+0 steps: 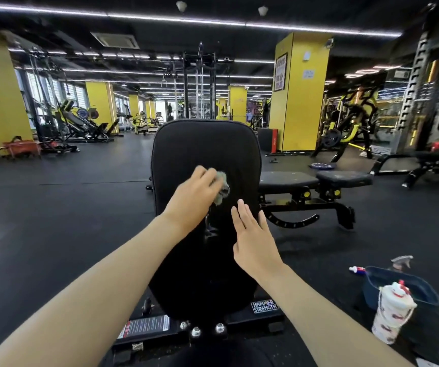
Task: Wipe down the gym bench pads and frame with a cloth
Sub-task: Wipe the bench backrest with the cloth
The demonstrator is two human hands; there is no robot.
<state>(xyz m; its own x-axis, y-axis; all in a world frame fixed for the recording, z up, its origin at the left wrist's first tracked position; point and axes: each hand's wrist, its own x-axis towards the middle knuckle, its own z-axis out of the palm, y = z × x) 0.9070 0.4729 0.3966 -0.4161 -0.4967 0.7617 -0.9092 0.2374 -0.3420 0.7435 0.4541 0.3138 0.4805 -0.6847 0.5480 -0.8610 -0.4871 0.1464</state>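
Gripping a grey-green wadded cloth [221,188], left hand [193,198] presses it on black padded backrest [205,144]. Right hand [252,235] rests flat just beside, fingers straight. Cloth likely light, limp; hold bunched.

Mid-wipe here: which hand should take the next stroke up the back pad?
Left. The left hand grips the cloth against the middle of the pad, with bare pad above it. The right hand is open and flat, lower on the pad's right side, holding no cloth.

Dim gym – LED ceiling strips [176,19] glaring, wide-angle bending at edges, left hand [196,193] motion-blurred, bkgd soft
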